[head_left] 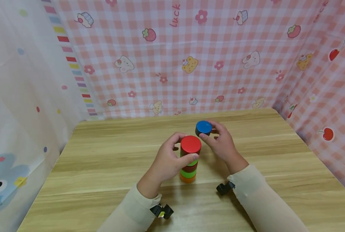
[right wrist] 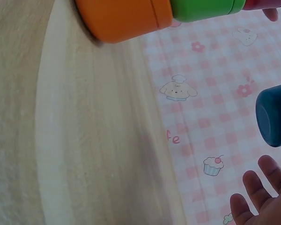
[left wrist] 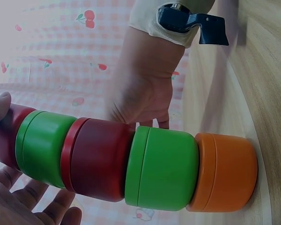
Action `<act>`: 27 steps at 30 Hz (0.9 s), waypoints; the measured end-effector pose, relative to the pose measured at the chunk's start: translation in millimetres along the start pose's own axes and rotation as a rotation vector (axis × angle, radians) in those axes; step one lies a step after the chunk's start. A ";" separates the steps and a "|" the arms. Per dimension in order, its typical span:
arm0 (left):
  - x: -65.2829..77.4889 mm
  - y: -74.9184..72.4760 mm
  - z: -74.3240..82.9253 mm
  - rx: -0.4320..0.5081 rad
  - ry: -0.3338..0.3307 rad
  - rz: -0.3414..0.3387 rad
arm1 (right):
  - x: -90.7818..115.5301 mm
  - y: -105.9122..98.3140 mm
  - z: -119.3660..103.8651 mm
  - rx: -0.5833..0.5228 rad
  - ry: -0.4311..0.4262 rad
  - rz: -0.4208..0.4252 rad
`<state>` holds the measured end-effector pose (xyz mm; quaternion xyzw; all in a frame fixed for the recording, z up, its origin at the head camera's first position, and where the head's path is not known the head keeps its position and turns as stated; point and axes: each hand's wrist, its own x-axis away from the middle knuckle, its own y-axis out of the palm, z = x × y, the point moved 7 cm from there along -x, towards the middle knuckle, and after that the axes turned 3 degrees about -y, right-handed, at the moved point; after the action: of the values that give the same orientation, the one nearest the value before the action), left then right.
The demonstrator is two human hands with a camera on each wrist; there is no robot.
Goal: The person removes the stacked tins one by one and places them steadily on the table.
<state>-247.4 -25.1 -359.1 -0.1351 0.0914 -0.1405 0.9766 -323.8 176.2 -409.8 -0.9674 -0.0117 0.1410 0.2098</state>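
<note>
A tower of small round lidded containers stands upright on the wooden table. From the bottom it runs orange [left wrist: 232,173], green [left wrist: 171,168], dark red [left wrist: 103,159], green [left wrist: 47,150], with a red-topped container [head_left: 191,144] highest. My left hand [head_left: 167,159] grips that top container from the left, thumb across its near side and fingers around the far side. Just right of the tower's top, my right hand [head_left: 223,146] pinches a blue container [head_left: 203,126] between thumb and fingers. In the right wrist view, the blue container is held off the table, its other fingers spread beneath.
The wooden table [head_left: 108,154] carries the tower. Behind it hangs a pink checked cloth [head_left: 166,64], with more checked cloth [head_left: 329,96] at the right and a white patterned curtain [head_left: 24,80] at the left. A small black camera [head_left: 225,188] is strapped to each wrist.
</note>
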 end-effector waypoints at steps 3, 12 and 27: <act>-0.2 0.0 -0.6 0.003 -0.005 -0.001 | -0.1 1.5 2.4 -0.010 0.011 -0.008; -0.5 0.5 -0.6 0.002 -0.003 -0.005 | -0.9 3.8 9.5 -0.002 0.039 -0.025; 0.3 -0.1 0.2 0.003 -0.004 -0.006 | -2.5 7.3 19.1 0.018 0.036 -0.055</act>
<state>-247.1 -25.2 -359.0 -0.1341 0.0888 -0.1434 0.9765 -331.8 177.0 -428.8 -0.9672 -0.0332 0.1181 0.2226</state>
